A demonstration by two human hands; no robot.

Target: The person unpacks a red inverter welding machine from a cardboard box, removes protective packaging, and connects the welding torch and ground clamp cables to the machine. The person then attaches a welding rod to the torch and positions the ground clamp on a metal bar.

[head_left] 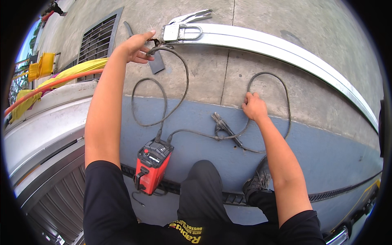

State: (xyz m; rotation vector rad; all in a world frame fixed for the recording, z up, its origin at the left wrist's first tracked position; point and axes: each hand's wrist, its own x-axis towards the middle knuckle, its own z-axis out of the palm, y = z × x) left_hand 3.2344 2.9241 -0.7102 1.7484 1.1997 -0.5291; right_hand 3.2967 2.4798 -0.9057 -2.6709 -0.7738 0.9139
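Observation:
My left hand (140,48) reaches to the near end of a long silver metal beam (261,38), its fingers apart beside a small dark clamp (155,42). A black cable (187,71) loops from there back to a red and black welding machine (153,165). My right hand (255,107) is closed on a second black cable (289,108), which curves over the floor. Close to that hand, a dark electrode holder (226,130) lies on the blue floor strip. Silver locking pliers (190,17) grip the beam's end near a looped metal bracket (190,32).
A small grey plate (157,64) lies below my left hand, and a dark curved handle (128,28) beyond it. At left are a floor grate (98,38), an orange hose (53,84), yellow cloth (81,68) and a white vehicle panel (49,118). My shoe (258,179) rests on the blue floor.

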